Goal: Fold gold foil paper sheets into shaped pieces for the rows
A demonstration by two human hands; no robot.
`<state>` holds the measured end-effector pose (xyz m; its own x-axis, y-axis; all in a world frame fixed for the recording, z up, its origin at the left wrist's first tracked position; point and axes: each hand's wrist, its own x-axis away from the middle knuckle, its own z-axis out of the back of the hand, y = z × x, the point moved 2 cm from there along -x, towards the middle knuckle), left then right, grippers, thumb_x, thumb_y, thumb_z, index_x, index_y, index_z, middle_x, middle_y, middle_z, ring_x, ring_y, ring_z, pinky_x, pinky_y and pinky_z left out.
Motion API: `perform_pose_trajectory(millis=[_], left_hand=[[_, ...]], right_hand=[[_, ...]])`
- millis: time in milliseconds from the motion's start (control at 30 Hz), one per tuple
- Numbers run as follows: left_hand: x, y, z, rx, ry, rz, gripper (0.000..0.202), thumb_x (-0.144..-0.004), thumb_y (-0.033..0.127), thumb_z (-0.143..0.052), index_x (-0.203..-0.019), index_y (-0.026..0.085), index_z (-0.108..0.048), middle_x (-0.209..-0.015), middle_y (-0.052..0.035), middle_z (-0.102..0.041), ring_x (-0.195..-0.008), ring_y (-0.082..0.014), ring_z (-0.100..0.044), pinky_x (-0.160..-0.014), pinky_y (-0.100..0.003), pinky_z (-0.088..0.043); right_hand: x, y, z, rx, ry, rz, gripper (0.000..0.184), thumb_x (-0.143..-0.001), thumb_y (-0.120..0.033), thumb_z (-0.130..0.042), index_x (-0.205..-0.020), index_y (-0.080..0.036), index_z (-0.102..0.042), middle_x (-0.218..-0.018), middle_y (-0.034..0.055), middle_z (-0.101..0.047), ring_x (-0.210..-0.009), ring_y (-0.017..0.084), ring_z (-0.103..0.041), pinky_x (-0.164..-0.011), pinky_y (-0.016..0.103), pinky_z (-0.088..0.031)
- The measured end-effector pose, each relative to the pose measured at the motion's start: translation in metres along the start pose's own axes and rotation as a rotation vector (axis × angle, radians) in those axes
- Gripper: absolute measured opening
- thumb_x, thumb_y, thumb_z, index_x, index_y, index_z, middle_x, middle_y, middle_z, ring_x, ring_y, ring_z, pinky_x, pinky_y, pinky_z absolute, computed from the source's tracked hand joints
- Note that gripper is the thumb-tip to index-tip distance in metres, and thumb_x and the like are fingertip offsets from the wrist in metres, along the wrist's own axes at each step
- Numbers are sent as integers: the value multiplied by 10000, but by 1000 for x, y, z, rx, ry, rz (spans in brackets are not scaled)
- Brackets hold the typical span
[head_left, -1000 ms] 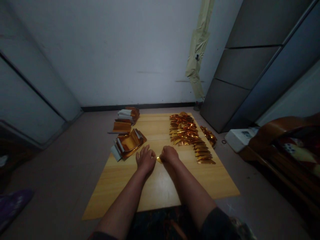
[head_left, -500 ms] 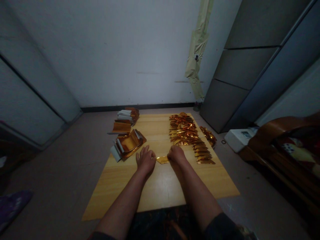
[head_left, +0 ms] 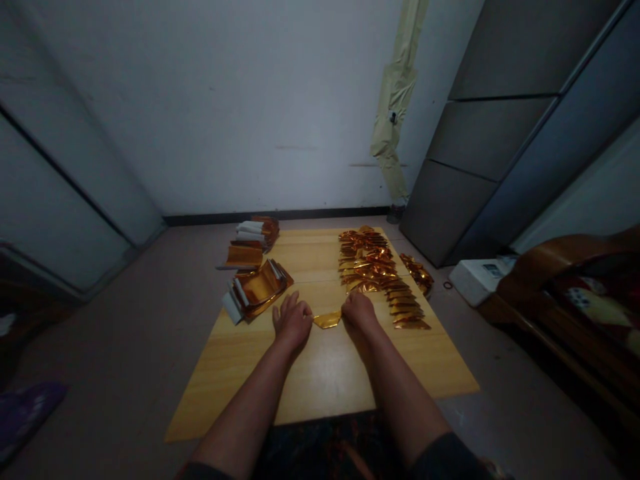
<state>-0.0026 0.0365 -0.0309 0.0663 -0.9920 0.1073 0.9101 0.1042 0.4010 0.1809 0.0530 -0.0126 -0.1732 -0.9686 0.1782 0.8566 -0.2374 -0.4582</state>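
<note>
A small folded piece of gold foil paper point(head_left: 327, 320) lies on the wooden table between my hands. My left hand point(head_left: 293, 321) pinches its left end with thumb and forefinger, the other fingers spread over the wood. At the right end, my right hand point(head_left: 359, 309) is closed around the tip, its fingers curled. Left of my hands sits a stack of loose gold foil sheets point(head_left: 260, 287) with pale backs. To the right stand rows of folded gold foil pieces point(head_left: 367, 260), with a shorter row of them point(head_left: 404, 305) nearer me.
The wooden table point(head_left: 225, 380) reaches toward a white wall point(head_left: 300, 100). More foil sheets point(head_left: 245, 253) lie at its far left edge. Beyond the right edge is a pile of gold foil point(head_left: 417, 273). A grey fridge point(head_left: 480, 147), a white box point(head_left: 475, 280) and a wooden seat point(head_left: 530, 287) stand at right.
My right hand has shifted slightly to the right, and more of the folded foil's right end shows. My left hand stays where it was.
</note>
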Motion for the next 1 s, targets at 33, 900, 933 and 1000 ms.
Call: perform_pose_trajectory(millis=[33,900,933,1000], left_hand=[[0,0,0,2,4,-4,93,-792,256,-546,-831,246,-630,-1555,-21,-355,-1465,-260,-230,-1170,-561,-143],[0,-1,-2,3,10,-2,89,-801,285,-544,-825,256,-625,-1558,-10,-350,-1467,-259,-226,-1171,-570,-134],[0,-1,-1,3,9,-3,95,-807,284,-537,-828,256,-625,-1558,-14,-349,-1467,-259,-228,-1171,-570,-132],[1,0,0,0,5,-4,106,-815,276,-524,-829,253,-626,-1559,-22,-348,-1466,-262,-230,-1171,-571,-130]], right_hand=[[3,-1,0,-23,16,-6,150,-766,-202,-568,-861,-178,-681,-848,55,-706,-753,153,-625,-570,227,-323],[20,-37,-9,198,-14,-49,647,-686,-549,-692,-1175,-138,-587,-1165,206,-635,-994,283,-658,-782,335,-487],[19,-37,-10,203,-21,-52,645,-683,-541,-701,-1178,-145,-583,-1173,201,-632,-1000,277,-657,-783,328,-486],[16,-34,-8,205,-44,-65,617,-688,-516,-710,-1173,-156,-585,-1161,188,-640,-1002,269,-657,-776,315,-484]])
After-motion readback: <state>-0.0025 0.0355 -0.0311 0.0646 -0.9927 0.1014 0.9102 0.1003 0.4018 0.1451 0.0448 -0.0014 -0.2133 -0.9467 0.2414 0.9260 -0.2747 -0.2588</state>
